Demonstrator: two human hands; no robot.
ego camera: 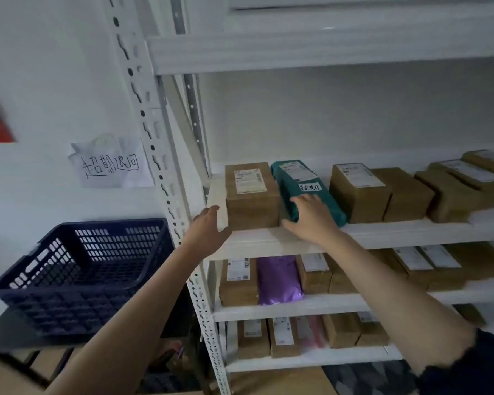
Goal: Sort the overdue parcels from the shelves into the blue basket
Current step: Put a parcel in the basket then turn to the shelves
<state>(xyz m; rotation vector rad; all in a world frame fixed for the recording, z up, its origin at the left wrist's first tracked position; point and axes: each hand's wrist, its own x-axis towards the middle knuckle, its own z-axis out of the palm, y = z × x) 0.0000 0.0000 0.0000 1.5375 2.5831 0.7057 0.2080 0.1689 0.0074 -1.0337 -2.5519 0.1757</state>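
A green soft parcel with a handwritten white tag lies on the middle shelf between brown boxes. My right hand rests on its near end, fingers spread over the wrap and thumb at the shelf edge; a firm grip does not show. My left hand hovers open at the shelf's left end, beside a brown box and apart from it. The blue basket stands empty on a dark table at the left, below a paper note on the wall.
More brown boxes fill the middle shelf to the right. The lower shelves hold brown boxes and a purple soft parcel. A white perforated upright post stands between basket and shelves. Cardboard boxes sit on the floor below.
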